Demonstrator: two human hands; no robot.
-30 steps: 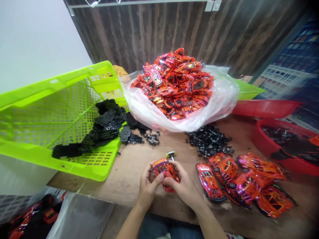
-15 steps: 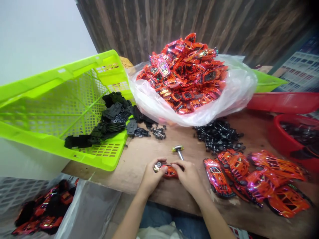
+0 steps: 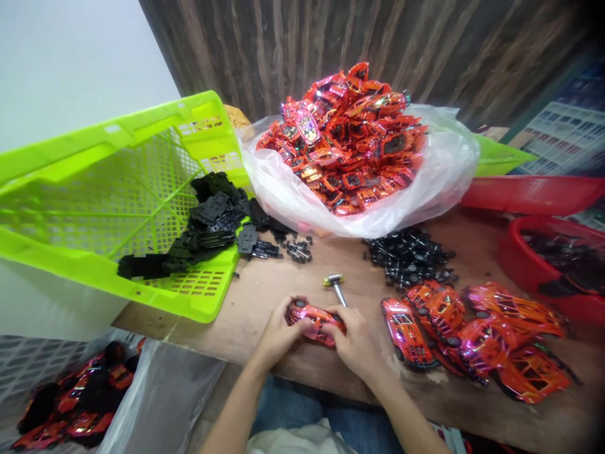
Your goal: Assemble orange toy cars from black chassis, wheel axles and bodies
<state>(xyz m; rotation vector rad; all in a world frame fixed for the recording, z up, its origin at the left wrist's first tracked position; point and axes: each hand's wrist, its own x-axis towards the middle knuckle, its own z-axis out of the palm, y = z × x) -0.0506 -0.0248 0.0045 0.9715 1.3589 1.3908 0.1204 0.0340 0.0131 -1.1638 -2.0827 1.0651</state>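
Note:
A shiny red toy car (image 3: 317,320) lies between my hands over the front of the wooden table (image 3: 265,296). My left hand (image 3: 282,329) grips its left end, thumb across the near side. On the right end, my right hand (image 3: 350,334) is closed around the car too. Just beyond the right hand lies a small hammer (image 3: 336,287) with a yellowish head and metal handle. Several red toy cars (image 3: 409,331) are heaped to the right of my right hand. A small cluster of wheel axles (image 3: 299,250) sits farther back.
A green basket (image 3: 208,309) lies at the left with black chassis plates (image 3: 212,214) spilling out. Behind stands a plastic bag (image 3: 454,170) of red car bodies (image 3: 350,139). Black wheels (image 3: 409,255) are piled before a red tub (image 3: 515,252). More cars fill a lined container (image 3: 75,397) lower left.
The toy car has turned so its shiny red body shows more fully; the wheel that stood up by my left hand is now lower. Both hands have closed round the car's ends.

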